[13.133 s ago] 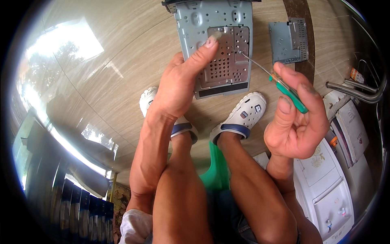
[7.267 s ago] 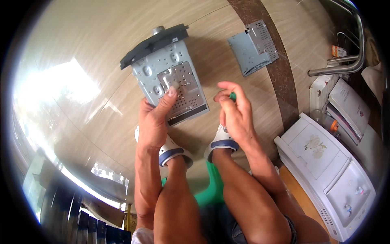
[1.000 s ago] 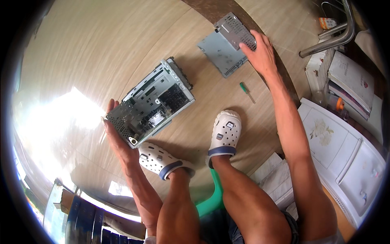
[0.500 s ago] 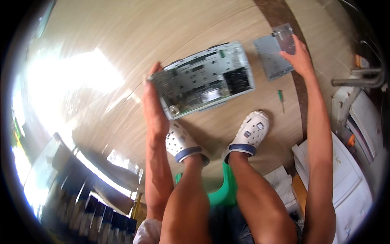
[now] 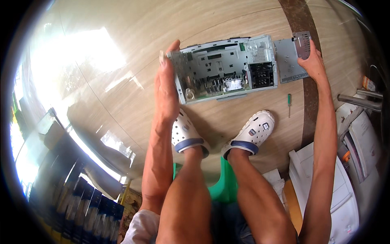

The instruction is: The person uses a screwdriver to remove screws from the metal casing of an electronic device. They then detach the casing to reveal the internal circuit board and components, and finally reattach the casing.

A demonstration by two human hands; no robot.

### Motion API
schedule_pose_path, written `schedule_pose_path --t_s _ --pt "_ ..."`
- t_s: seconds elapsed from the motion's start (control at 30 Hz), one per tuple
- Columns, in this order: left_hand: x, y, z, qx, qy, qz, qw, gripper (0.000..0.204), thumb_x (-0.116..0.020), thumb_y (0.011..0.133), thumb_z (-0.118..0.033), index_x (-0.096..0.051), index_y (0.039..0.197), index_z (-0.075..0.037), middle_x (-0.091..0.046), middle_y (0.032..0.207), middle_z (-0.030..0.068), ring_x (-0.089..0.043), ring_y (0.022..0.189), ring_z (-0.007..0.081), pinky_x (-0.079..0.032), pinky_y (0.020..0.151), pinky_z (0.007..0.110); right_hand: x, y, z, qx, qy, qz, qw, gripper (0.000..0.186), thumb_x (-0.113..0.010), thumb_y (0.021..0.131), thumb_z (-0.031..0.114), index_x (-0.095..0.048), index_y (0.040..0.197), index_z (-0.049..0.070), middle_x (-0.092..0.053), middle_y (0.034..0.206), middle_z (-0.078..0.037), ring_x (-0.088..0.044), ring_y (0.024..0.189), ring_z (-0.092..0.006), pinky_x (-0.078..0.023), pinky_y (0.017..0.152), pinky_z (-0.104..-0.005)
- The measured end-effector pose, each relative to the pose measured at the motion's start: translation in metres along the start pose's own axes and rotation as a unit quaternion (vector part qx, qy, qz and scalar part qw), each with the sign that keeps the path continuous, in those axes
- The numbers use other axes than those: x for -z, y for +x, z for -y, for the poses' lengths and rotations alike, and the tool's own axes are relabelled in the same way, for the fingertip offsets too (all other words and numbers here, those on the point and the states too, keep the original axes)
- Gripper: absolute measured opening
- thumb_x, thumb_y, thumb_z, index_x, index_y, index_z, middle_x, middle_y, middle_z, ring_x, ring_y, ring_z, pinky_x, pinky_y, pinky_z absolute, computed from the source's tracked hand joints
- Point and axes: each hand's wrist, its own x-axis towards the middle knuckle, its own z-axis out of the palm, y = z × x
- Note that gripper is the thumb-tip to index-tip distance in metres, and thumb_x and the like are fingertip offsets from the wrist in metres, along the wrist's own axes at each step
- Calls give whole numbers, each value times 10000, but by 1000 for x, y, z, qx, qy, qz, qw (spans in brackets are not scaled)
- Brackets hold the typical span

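Observation:
An open grey metal chassis lies horizontally above my feet, showing circuit parts inside and a black connector block at its right end. My left hand grips its left end, fingers behind and thumb along the side. My right hand has its thumb and fingers closed on the right edge of a flat grey cover plate with a perforated upper section, just right of the chassis; whether it is raised off the floor I cannot tell. A green-handled screwdriver lies on the floor below the plate.
My white clogs stand below the chassis, near a green plastic piece between my legs. At right are steel tubes, stacked books and a white plastic cabinet. Blue boxes fill the lower left, beside a bright reflection.
The chassis has been turned to show its interior and now sits level instead of diagonal. The screwdriver has left my right hand for the floor; that hand is now on the cover plate.

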Motion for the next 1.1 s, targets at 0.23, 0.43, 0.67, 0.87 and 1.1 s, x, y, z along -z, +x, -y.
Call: schedule_pose_path --t_s 0.23,0.43,0.67,0.87,1.1 --pt "-2 0 -2 -1 -3 3 1000 798 -307 1025 -619 -398 1493 21 -422 1499 255 -397 1397 321 -272 1167 411 2 4 1 -16 -32 11 999 973 -721 703 267 -271 1542 69 -536 1355 -277 -539 1250 -396 -457 1047 -435" --pt "4 0 0 5 -14 40 999 815 -326 1000 -657 -344 1532 -39 -314 1555 260 -355 1419 363 -331 1153 471 7 -2 10 -20 -30 12 999 947 -717 709 268 -287 1526 56 -570 1303 -283 -570 1209 -404 -468 1028 -445" --pt "1 1 3 14 21 2 1000 827 -343 996 -648 -391 1504 3 -414 1500 268 -398 1394 338 -316 1143 427 11 -7 14 -24 -25 2 999 940 -719 709 301 -307 1515 48 -591 1274 -278 -596 1169 -411 -487 994 -451" --pt "1 2 0 5 -42 11 999 845 -325 988 -676 -356 1521 -22 -346 1548 254 -345 1446 314 -272 1195 442 50 -14 3 -22 59 -48 997 913 -725 716 319 -354 1488 3 -610 1254 -256 -624 1120 -383 -500 974 -431" --pt "-5 1 -2 33 -78 -10 996 808 -329 1010 -618 -322 1532 -1 -308 1567 257 -331 1449 317 -261 1194 435 75 -62 -17 57 782 137 605 824 -568 875 433 -333 1490 -62 -520 1396 -277 -600 1175 -397 -469 1028 -526"
